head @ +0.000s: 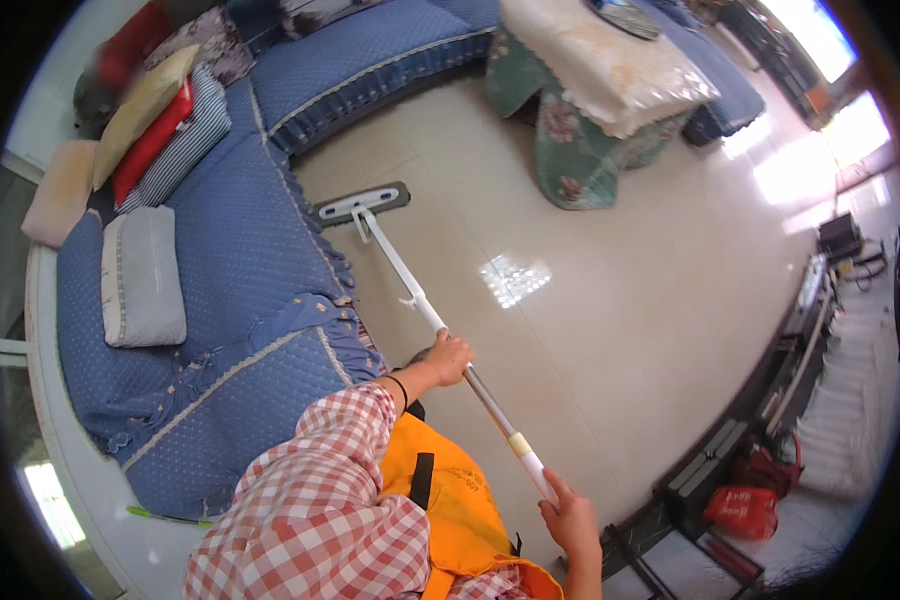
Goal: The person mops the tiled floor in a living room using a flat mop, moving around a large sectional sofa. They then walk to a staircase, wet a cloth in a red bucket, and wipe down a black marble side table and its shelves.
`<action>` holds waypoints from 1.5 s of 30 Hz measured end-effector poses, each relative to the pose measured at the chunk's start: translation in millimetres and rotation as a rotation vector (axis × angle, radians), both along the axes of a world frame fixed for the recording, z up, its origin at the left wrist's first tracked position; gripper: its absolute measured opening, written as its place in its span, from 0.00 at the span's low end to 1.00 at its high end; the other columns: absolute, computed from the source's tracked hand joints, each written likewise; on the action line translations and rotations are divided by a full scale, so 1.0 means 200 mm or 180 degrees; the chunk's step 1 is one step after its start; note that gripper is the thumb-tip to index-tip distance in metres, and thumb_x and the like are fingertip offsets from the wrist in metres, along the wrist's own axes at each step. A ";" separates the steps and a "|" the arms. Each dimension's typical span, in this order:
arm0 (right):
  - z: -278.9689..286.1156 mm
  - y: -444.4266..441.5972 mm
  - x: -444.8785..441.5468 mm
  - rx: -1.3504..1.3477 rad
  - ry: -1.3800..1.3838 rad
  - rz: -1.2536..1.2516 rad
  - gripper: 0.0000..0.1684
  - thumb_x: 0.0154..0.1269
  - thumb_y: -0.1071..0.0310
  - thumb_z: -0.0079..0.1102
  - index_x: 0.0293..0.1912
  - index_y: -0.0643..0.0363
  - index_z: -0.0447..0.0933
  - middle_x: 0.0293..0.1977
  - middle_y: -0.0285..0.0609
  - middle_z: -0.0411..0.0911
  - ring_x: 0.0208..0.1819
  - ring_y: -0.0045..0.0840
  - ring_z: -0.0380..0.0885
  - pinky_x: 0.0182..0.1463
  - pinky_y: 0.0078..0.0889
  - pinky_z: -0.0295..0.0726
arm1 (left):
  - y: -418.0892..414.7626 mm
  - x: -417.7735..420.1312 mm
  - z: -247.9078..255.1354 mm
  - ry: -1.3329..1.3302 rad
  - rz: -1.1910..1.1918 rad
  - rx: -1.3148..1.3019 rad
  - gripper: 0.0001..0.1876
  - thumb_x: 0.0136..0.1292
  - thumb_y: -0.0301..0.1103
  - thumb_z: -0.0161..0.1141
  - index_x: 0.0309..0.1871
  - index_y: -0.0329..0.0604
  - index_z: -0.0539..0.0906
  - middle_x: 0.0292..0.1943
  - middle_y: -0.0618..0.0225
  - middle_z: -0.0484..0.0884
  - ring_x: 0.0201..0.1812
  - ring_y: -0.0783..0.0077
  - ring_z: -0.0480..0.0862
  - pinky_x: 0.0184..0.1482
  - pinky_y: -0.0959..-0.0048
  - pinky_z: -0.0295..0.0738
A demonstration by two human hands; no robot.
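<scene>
My left hand (pixel 448 358) grips the middle of a flat mop's pole (pixel 489 400), just below its white upper sleeve. Lower in the view, my right hand (pixel 570 510) is closed around the white grip at the pole's near end. The mop head (pixel 361 204), a white plate with a grey pad, lies flat on the glossy tiled floor (pixel 570 315). Its left end touches or lies close to the ruffled skirt of the blue sofa cover (pixel 225 247). A black band circles my left wrist.
A table with a cream and green floral cloth (pixel 615 75) stands at the top. Cushions (pixel 144 277) lie on the sofa at left. Along the right edge are a dark cabinet (pixel 705 450) and a red bag (pixel 742 511). A green-handled tool (pixel 166 516) lies lower left.
</scene>
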State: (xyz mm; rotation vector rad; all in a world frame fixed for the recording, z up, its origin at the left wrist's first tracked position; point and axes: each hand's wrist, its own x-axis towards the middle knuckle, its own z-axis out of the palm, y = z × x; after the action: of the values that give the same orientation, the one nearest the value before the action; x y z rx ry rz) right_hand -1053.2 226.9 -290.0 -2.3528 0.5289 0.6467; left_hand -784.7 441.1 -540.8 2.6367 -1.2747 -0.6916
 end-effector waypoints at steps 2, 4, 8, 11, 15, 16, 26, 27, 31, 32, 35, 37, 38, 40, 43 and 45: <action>0.15 -0.05 -0.30 -0.0263 0.0146 -0.0050 0.36 0.55 0.64 0.68 0.65 0.41 0.73 0.35 0.52 0.81 0.36 0.49 0.81 0.41 0.47 0.81 | -0.14 -0.29 0.09 0.0123 -0.0213 -0.0076 0.06 0.55 0.35 0.62 0.36 0.51 0.84 0.41 0.64 0.83 0.53 0.61 0.80 0.60 0.51 0.62; 0.36 -0.08 -0.59 -0.0416 0.0413 -0.0223 0.34 0.55 0.62 0.67 0.64 0.44 0.74 0.40 0.54 0.83 0.41 0.47 0.83 0.46 0.43 0.81 | -0.29 -0.59 0.20 0.0267 -0.0466 -0.0194 0.05 0.55 0.34 0.61 0.35 0.51 0.85 0.39 0.64 0.84 0.50 0.59 0.81 0.58 0.50 0.63; 0.82 -0.07 -1.23 -0.0554 0.0719 -0.0546 0.28 0.62 0.60 0.63 0.62 0.50 0.74 0.33 0.51 0.83 0.35 0.41 0.82 0.42 0.39 0.80 | -0.59 -1.27 0.34 0.0482 -0.1159 -0.0669 0.04 0.53 0.32 0.62 0.32 0.49 0.85 0.34 0.62 0.85 0.43 0.56 0.84 0.49 0.52 0.69; 1.18 -0.12 -1.72 -0.0205 0.1406 -0.1391 0.28 0.66 0.56 0.61 0.63 0.55 0.73 0.29 0.48 0.81 0.29 0.36 0.81 0.33 0.39 0.80 | -0.78 -1.77 0.55 0.0877 -0.1704 -0.1071 0.04 0.52 0.31 0.61 0.32 0.46 0.83 0.31 0.58 0.85 0.36 0.50 0.84 0.41 0.53 0.74; 1.83 0.07 -1.77 -0.0987 0.1182 -0.1354 0.23 0.63 0.67 0.66 0.58 0.60 0.77 0.39 0.46 0.82 0.38 0.30 0.82 0.42 0.31 0.80 | -0.85 -2.22 0.89 0.1850 -0.1963 -0.1949 0.08 0.55 0.30 0.62 0.36 0.42 0.77 0.27 0.54 0.83 0.34 0.45 0.84 0.38 0.48 0.76; 1.95 0.12 -1.78 -0.1192 0.1148 -0.1323 0.22 0.62 0.70 0.67 0.56 0.61 0.78 0.42 0.45 0.82 0.40 0.28 0.83 0.44 0.30 0.80 | -0.86 -2.27 0.97 0.2087 -0.2057 -0.1918 0.09 0.55 0.30 0.62 0.37 0.41 0.76 0.27 0.53 0.83 0.33 0.44 0.84 0.37 0.47 0.77; 1.99 0.27 -1.61 -0.0089 -0.3607 -0.2369 0.08 0.62 0.69 0.63 0.34 0.61 0.74 0.32 0.48 0.79 0.34 0.36 0.77 0.42 0.38 0.75 | -0.78 -1.76 1.46 0.2001 -0.2218 -0.2387 0.10 0.59 0.34 0.59 0.41 0.45 0.71 0.21 0.54 0.79 0.27 0.41 0.82 0.30 0.46 0.74; 1.91 0.24 -1.53 0.0224 -0.4111 -0.2177 0.10 0.62 0.66 0.63 0.33 0.58 0.72 0.29 0.46 0.78 0.35 0.38 0.76 0.43 0.43 0.75 | -0.78 -1.67 1.48 0.1911 -0.2098 -0.2358 0.10 0.59 0.34 0.59 0.41 0.45 0.71 0.21 0.54 0.79 0.28 0.42 0.82 0.30 0.46 0.74; 1.64 0.17 -1.10 0.1402 -0.4624 -0.2019 0.13 0.64 0.62 0.63 0.31 0.53 0.68 0.25 0.39 0.73 0.34 0.33 0.75 0.52 0.44 0.73 | -0.81 -1.22 1.35 0.1494 -0.1776 -0.2307 0.09 0.58 0.33 0.60 0.40 0.46 0.73 0.25 0.54 0.80 0.31 0.44 0.83 0.32 0.49 0.75; 1.57 0.15 -0.99 0.1512 -0.4567 -0.2042 0.12 0.64 0.63 0.62 0.31 0.52 0.67 0.25 0.38 0.72 0.35 0.31 0.75 0.55 0.45 0.73 | -0.81 -1.08 1.29 0.1354 -0.1669 -0.2367 0.09 0.57 0.33 0.61 0.39 0.46 0.74 0.26 0.55 0.81 0.32 0.45 0.83 0.33 0.50 0.76; 1.32 0.08 -0.66 0.1780 -0.4405 -0.2152 0.12 0.63 0.65 0.62 0.31 0.50 0.66 0.26 0.35 0.70 0.37 0.27 0.74 0.63 0.47 0.70 | -0.83 -0.60 1.13 0.0994 -0.1231 -0.2340 0.09 0.55 0.30 0.62 0.39 0.46 0.77 0.27 0.56 0.82 0.33 0.46 0.83 0.36 0.51 0.77; 1.01 0.00 -0.43 0.1877 -0.4643 -0.2063 0.14 0.59 0.65 0.66 0.43 0.59 0.76 0.34 0.48 0.81 0.43 0.39 0.82 0.55 0.47 0.77 | -0.85 -0.27 0.92 0.0550 -0.0939 -0.2435 0.09 0.52 0.30 0.62 0.38 0.47 0.80 0.27 0.58 0.82 0.34 0.49 0.83 0.39 0.51 0.76; 0.94 0.01 -0.27 0.1642 -0.4463 -0.2291 0.11 0.61 0.66 0.64 0.38 0.57 0.71 0.33 0.45 0.78 0.43 0.35 0.79 0.61 0.46 0.72 | -0.85 -0.13 0.89 0.0048 -0.0736 -0.2343 0.07 0.51 0.29 0.63 0.33 0.48 0.78 0.26 0.60 0.82 0.34 0.49 0.84 0.42 0.50 0.73; 0.80 0.03 0.04 0.1396 -0.4256 -0.2492 0.11 0.63 0.67 0.61 0.34 0.57 0.67 0.33 0.42 0.76 0.46 0.33 0.76 0.66 0.46 0.67 | -0.88 0.11 0.79 -0.0003 -0.0181 -0.2163 0.08 0.51 0.29 0.62 0.35 0.50 0.78 0.34 0.63 0.83 0.44 0.55 0.83 0.50 0.49 0.66; 0.59 0.03 0.37 0.1521 -0.4346 -0.2445 0.05 0.63 0.76 0.58 0.35 0.60 0.70 0.35 0.44 0.80 0.46 0.33 0.79 0.63 0.45 0.71 | -0.93 0.43 0.64 -0.0621 0.0248 -0.1559 0.07 0.56 0.31 0.61 0.39 0.53 0.81 0.38 0.66 0.83 0.50 0.59 0.81 0.50 0.50 0.67; 0.48 0.01 0.47 0.1560 -0.4264 -0.2415 0.05 0.64 0.77 0.57 0.35 0.60 0.70 0.34 0.44 0.80 0.47 0.34 0.79 0.62 0.43 0.71 | -0.96 0.51 0.59 -0.0818 0.0409 -0.1290 0.09 0.55 0.31 0.62 0.40 0.52 0.83 0.40 0.66 0.83 0.51 0.60 0.80 0.50 0.54 0.71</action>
State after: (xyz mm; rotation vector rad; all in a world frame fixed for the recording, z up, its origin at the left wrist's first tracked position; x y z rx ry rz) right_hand -958.6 228.4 -194.5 -1.4430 0.4564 -0.9879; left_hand -683.6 248.4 -423.7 2.4881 -1.1416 -0.0618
